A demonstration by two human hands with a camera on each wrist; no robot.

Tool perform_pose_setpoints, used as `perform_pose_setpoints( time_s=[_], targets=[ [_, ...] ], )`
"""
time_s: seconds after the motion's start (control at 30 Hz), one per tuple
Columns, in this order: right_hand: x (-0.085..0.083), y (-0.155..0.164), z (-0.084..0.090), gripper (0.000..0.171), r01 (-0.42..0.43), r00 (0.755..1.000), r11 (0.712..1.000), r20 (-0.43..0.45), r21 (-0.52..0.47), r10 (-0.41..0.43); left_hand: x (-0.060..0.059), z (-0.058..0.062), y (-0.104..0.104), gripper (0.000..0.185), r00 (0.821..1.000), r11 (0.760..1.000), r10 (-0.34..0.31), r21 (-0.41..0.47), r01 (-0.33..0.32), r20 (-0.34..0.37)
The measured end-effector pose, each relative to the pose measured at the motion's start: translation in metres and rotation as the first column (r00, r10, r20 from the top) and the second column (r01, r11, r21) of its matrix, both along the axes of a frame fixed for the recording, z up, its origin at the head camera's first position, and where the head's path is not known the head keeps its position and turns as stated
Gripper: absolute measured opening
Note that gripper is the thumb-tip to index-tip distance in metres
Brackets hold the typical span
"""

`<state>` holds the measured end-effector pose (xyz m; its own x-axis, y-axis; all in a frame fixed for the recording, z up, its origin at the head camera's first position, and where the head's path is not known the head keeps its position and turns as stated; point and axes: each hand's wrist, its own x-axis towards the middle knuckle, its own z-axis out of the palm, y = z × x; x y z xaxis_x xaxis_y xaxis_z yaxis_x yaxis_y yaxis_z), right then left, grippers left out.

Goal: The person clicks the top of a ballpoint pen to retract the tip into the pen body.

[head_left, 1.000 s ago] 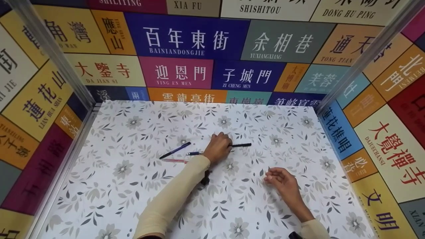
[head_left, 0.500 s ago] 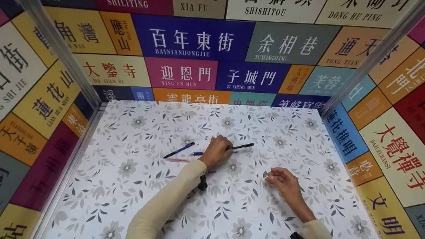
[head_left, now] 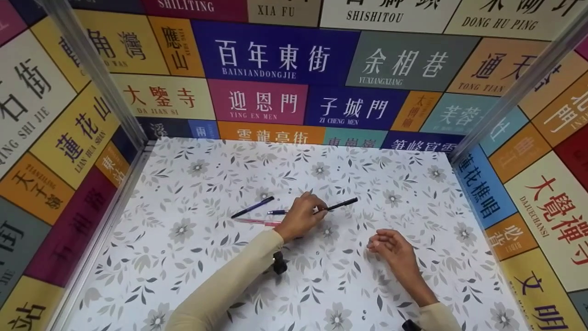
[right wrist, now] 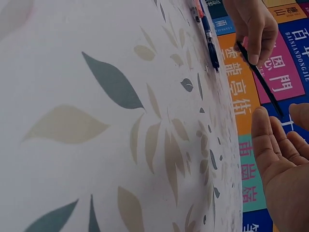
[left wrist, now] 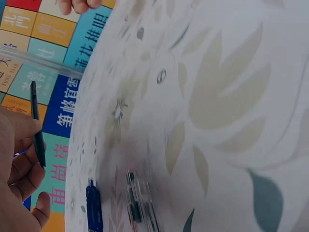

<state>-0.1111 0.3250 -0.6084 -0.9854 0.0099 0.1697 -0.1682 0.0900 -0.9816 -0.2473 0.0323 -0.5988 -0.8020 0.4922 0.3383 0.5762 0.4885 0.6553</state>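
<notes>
I see the left hand (head_left: 301,216) out near the middle of the flowery table (head_left: 183,276), and its fingers (left wrist: 21,166) are curled around one end of a thin black pen (head_left: 337,205), pinching it. The pen sticks out from the grip, away toward the person's right and a bit toward the back wall, and that far end looks tilted up off the table. Just on the other side of the grip, toward the left wall, lie three more pens close together: a dark blue pen (head_left: 252,207) farthest out, a short blue pen (head_left: 277,212) whose near end goes under the hand, and a pink pen (head_left: 257,221) a little closer to the person. They all lie flat on the table and no hand touches them. The right hand (head_left: 395,252) rests on the table, well apart from the grip, closer to the person and over on the right. Its fingers (right wrist: 270,140) are loose and a bit bent, and it holds nothing. Both arms wear pale cream sleeves (head_left: 229,280). Walls (head_left: 275,55) with bright colored blocks and big letters stand around the table on three sides.
</notes>
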Motion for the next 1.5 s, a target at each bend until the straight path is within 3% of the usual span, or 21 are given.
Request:
perform_pose_setpoints(
  time_s=[0.27,0.43,0.63,0.9,1.27,1.5],
  targets=[
    [-0.001,-0.005,0.009,0.031,-0.016,1.0,1.0,0.006,-0.009,0.016,0.016,0.007,-0.002,0.007,0.999,0.986,-0.043,0.159,0.039,0.019],
    [-0.004,-0.009,0.014,0.03,-0.025,1.0,1.0,0.001,0.009,0.024,0.026,0.012,-0.004,0.008,0.998,0.981,-0.035,0.195,0.023,0.058],
    [-0.008,-0.013,0.02,0.029,-0.041,0.999,0.999,-0.021,0.01,0.042,0.038,0.013,-0.007,0.008,0.999,0.971,-0.007,0.238,-0.005,0.049],
    [-0.011,-0.02,0.027,0.031,-0.068,0.997,0.997,-0.03,0.025,0.069,0.055,0.012,-0.011,0.007,0.993,0.948,0.004,0.315,-0.042,0.121],
    [-0.012,-0.03,0.035,0.03,-0.121,0.988,0.991,-0.09,0.052,0.125,0.065,0.013,-0.018,0.007,0.993,0.936,0.036,0.345,-0.074,0.116],
    [-0.016,-0.039,0.039,0.03,-0.162,0.978,0.987,-0.131,0.01,0.162,0.069,0.015,-0.022,0.01,0.982,0.905,0.085,0.4,-0.146,0.166]
  ],
)
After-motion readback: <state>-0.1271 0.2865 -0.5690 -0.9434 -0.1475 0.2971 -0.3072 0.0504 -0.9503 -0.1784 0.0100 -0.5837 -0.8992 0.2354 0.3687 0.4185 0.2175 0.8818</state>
